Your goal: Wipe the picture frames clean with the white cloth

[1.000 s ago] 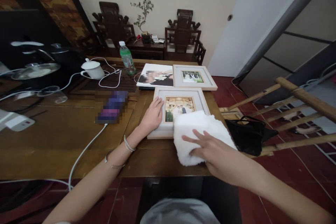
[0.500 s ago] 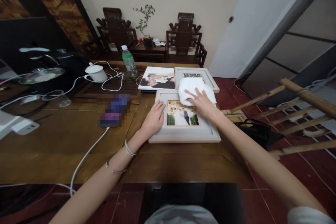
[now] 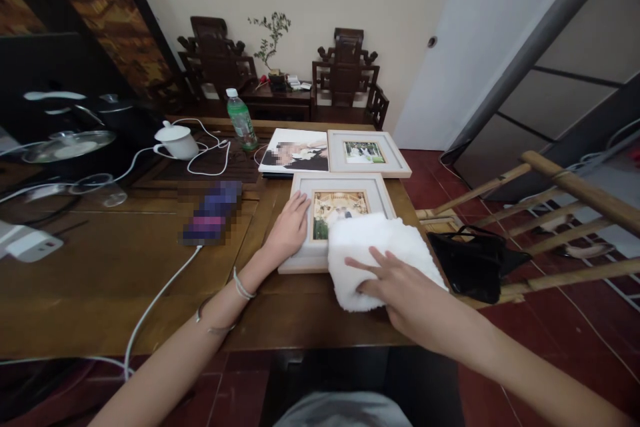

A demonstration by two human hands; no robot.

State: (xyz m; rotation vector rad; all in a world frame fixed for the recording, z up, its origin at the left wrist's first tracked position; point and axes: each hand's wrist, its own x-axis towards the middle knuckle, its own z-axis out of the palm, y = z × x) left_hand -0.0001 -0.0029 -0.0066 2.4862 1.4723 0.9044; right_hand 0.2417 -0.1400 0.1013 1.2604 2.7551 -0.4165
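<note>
A picture frame (image 3: 295,260) with a pale wooden rim lies face up near the table's front edge, a small photo in its middle. My left hand (image 3: 289,227) rests on the frame's left side, fingers stretched out flat. A thick white towel (image 3: 370,247), folded into a pad, covers the lower right part of this frame and hangs past its front edge. My right hand (image 3: 407,290) holds the towel from above, its thumb tucked in and several fingers across the cloth. The photo's lower right part is hidden under the towel.
Behind lie a second picture frame (image 3: 395,163) and a white photo panel (image 3: 295,152). To the left are a green-labelled bottle (image 3: 241,121), a lidded white cup (image 3: 177,141), a phone (image 3: 210,213) on a cable and a clear plastic cup (image 3: 107,191). A bamboo chair (image 3: 575,187) stands right.
My right hand has pulled the towel from the frame's upper right corner down over its lower right side. The rear frame's photo is uncovered now. My left hand keeps its place.
</note>
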